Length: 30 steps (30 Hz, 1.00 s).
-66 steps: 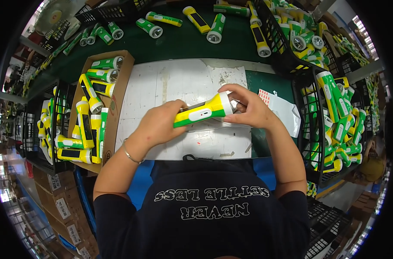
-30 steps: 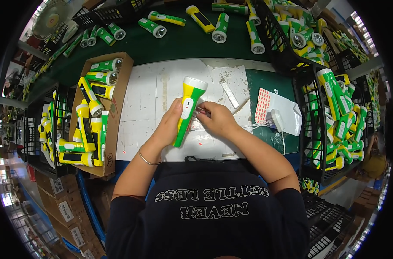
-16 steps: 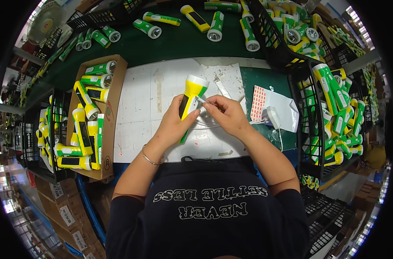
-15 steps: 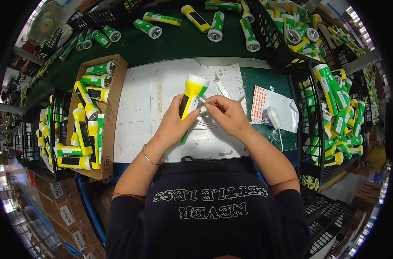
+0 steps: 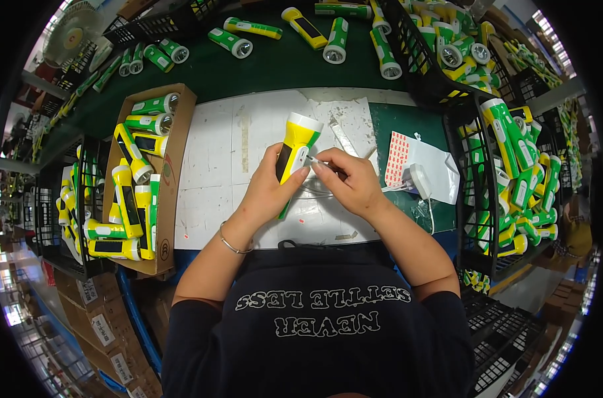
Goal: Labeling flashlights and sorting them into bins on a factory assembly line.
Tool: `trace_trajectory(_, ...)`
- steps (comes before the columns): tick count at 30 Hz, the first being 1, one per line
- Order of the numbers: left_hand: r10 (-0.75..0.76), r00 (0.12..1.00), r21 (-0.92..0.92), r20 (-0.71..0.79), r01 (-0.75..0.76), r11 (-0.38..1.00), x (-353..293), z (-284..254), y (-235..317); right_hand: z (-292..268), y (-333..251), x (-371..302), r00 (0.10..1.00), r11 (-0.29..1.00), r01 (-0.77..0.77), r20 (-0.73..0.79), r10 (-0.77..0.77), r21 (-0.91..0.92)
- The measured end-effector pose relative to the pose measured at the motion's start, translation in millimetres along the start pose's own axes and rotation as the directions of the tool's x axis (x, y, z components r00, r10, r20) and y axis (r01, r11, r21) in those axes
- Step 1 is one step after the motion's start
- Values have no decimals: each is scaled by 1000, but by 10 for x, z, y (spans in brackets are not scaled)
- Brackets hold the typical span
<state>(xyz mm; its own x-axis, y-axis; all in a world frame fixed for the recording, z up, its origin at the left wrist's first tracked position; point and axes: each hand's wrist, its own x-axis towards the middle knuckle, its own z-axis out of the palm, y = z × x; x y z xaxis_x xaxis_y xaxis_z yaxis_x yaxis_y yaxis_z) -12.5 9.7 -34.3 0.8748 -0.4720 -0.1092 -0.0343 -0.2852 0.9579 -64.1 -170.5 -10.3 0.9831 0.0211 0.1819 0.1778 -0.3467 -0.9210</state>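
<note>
A cardboard box (image 5: 165, 229) of flashlights stood on my left on the worktop (image 5: 212, 159), and beyond it a black crate (image 5: 47, 199) held more. On my right, another black crate (image 5: 455, 142) was heaped with the same green and yellow kind, and loose ones (image 5: 230, 43) lay along the far green surface. A pale flat strip (image 5: 343, 137) lay just past my hands. To the right of them, a white charger (image 5: 420, 180) rested on a white sheet (image 5: 442, 169), and a white cable (image 5: 314, 194) looped across under my fingers, partly hidden by my right grip (image 5: 351, 182).

A sheet of small red stickers (image 5: 397, 159) lay beside the charger, its print too small to read. Pale outlined lettering ran upside down across my dark shirt (image 5: 321, 358), and the brown cartons (image 5: 82, 312) at lower left bore white printed labels.

My left grip (image 5: 265, 189) was wrapped around the lower body of one flashlight (image 5: 297, 147), tilted with its white head up and away from me. My right pinched a small plug (image 5: 312, 159) at its white side panel; whether it was seated, I could not tell.
</note>
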Motion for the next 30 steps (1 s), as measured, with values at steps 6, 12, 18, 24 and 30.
trace_trajectory(6, 49, 998, 88, -30, -47, 995, -8, 18, 5, -10, 83, 36, 986, 989, -145, 81, 144, 14)
trace_trajectory(12, 241, 959, 320, -152, -183, 930, -22, 69, 54, 11, 105, 42, 979, 982, -190, 81, 188, 16)
trace_trajectory(18, 300, 930, 543, -211, -144, 827, -79, 89, 211, 34, 148, 50, 978, 977, -200, 72, 194, 77)
trace_trajectory(24, 299, 946, 429, -125, -220, 876, -77, 66, 60, -100, 58, 120, 970, 982, -168, 163, 180, -85)
trace_trajectory(30, 267, 958, 416, -108, -200, 887, -125, 99, 76, -57, -47, 98, 998, 966, -19, 47, 32, -256)
